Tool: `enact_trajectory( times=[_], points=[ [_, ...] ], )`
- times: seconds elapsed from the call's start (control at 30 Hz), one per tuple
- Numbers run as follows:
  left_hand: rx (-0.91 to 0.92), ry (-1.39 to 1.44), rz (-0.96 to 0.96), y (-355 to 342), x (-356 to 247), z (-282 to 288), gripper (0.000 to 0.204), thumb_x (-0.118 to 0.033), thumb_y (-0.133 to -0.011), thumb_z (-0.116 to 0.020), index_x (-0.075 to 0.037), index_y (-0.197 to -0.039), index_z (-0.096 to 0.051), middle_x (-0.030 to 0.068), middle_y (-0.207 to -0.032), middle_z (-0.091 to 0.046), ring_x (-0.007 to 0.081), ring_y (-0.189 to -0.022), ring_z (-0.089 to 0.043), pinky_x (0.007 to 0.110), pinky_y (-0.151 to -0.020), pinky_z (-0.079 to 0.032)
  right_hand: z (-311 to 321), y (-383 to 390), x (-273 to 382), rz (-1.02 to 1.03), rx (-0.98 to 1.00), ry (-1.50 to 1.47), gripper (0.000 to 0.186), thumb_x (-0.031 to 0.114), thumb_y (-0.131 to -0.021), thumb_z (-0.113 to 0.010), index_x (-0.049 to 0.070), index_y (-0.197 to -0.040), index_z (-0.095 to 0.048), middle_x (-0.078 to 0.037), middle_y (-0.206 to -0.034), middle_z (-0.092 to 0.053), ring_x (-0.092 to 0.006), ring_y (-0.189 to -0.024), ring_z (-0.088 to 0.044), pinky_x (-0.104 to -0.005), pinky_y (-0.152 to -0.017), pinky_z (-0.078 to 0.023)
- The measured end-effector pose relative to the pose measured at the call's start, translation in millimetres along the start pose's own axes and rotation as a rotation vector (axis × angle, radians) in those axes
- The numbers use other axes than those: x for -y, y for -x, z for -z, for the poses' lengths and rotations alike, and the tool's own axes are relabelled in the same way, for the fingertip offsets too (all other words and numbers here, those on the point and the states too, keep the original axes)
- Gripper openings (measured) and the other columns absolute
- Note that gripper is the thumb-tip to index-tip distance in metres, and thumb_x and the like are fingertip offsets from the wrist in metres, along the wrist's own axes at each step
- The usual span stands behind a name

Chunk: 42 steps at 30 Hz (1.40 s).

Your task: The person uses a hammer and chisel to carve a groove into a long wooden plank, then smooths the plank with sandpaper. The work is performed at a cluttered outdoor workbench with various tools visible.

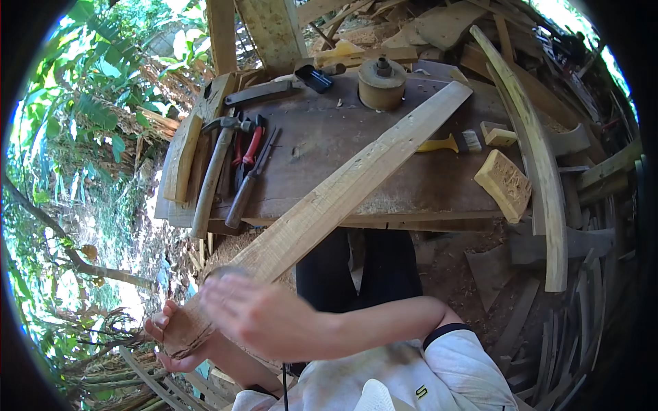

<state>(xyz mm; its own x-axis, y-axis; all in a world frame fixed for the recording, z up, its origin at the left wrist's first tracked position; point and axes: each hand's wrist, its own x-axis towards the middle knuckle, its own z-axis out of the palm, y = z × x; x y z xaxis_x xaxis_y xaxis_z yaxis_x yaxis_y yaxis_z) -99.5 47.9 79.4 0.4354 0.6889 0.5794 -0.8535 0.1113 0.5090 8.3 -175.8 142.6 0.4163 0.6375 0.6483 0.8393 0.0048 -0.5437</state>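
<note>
A long pale wooden board (356, 171) runs diagonally from the bench's far right down to my lower left. My left hand (178, 332) grips its near end, fingers wrapped round the edge. My right hand (257, 308) is over the board a little further along, blurred, fingers together on a small greyish object (226, 272) that I cannot make out. Left of the board on the bench lie a hammer (210, 185), red-handled pliers (252, 142) and a long tool with a wooden handle (240, 201). A yellow-handled brush (439, 145) lies by the board's right edge.
The dark wooden bench (308, 151) carries a round wooden block (380, 94), a metal bar (257, 94), a black object (315, 79) and a rough block (502, 185). Curved strips (548, 205) lean at right. Scrap wood is piled around; foliage (96, 109) grows at left.
</note>
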Motion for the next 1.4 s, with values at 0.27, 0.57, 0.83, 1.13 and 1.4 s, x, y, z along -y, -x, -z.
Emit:
enact_trajectory(
  times=[0.27, 0.57, 0.83, 1.13, 1.4],
  points=[
    [-0.132, -0.135, -0.027, 23.4, 34.8, -22.3, 0.079, -0.051, -0.094, -0.043, 0.005, -0.147, -0.057, 0.0205, -0.109, -0.077, 0.0404, -0.11, -0.074, 0.055, -0.109, -0.055, 22.0, 3.8, -8.5, -0.165, 0.192, 0.194, 0.046, 0.014, -0.093, -0.063, -0.012, -0.13, -0.068, -0.026, -0.138, -0.07, -0.0353, -0.133, -0.067, -0.0429, -0.117, -0.05],
    [-0.077, -0.072, 0.019, 2.1, 22.1, -28.4, 0.064, -0.051, -0.094, -0.041, -0.001, -0.131, -0.059, 0.0125, -0.097, -0.066, 0.0343, -0.1, -0.07, 0.055, -0.106, -0.052, 74.3, 18.3, -57.2, -0.248, -0.055, 0.318, 0.042, 0.012, -0.089, -0.066, -0.008, -0.125, -0.07, -0.022, -0.122, -0.073, -0.0343, -0.118, -0.07, -0.0416, -0.105, -0.057],
    [-0.013, -0.094, -0.02, 14.6, 45.0, -65.3, 0.059, -0.051, -0.094, -0.052, 0.0, -0.122, -0.058, 0.0099, -0.084, -0.056, 0.0255, -0.079, -0.06, 0.045, -0.089, -0.05, 23.2, 11.0, -9.3, -0.1, -0.107, 0.214, 0.04, 0.01, -0.088, -0.064, -0.007, -0.124, -0.071, -0.022, -0.126, -0.073, -0.0364, -0.12, -0.071, -0.041, -0.104, -0.057],
    [0.137, 0.075, -0.032, -30.2, 2.3, 0.6, 0.052, -0.042, -0.085, -0.061, 0.003, -0.111, -0.058, 0.0066, -0.079, -0.046, 0.0194, -0.075, -0.047, 0.038, -0.081, -0.04, 168.8, 52.8, -151.9, -0.687, -0.213, 0.491, 0.025, 0.022, -0.109, -0.057, 0.002, -0.109, -0.074, -0.018, -0.1, -0.077, -0.0394, -0.094, -0.074, -0.0486, -0.083, -0.06],
    [-0.336, -0.133, 0.233, -17.2, 17.2, -56.3, 0.087, -0.056, -0.094, -0.058, 0.01, -0.15, -0.045, 0.0296, -0.155, -0.051, 0.0422, -0.149, -0.048, 0.055, -0.132, -0.03, 133.0, 58.3, -144.3, -0.46, -0.311, 0.543, 0.027, 0.021, -0.108, -0.062, -0.001, -0.118, -0.075, -0.02, -0.123, -0.077, -0.0391, -0.119, -0.072, -0.0454, -0.1, -0.06]
  ],
)
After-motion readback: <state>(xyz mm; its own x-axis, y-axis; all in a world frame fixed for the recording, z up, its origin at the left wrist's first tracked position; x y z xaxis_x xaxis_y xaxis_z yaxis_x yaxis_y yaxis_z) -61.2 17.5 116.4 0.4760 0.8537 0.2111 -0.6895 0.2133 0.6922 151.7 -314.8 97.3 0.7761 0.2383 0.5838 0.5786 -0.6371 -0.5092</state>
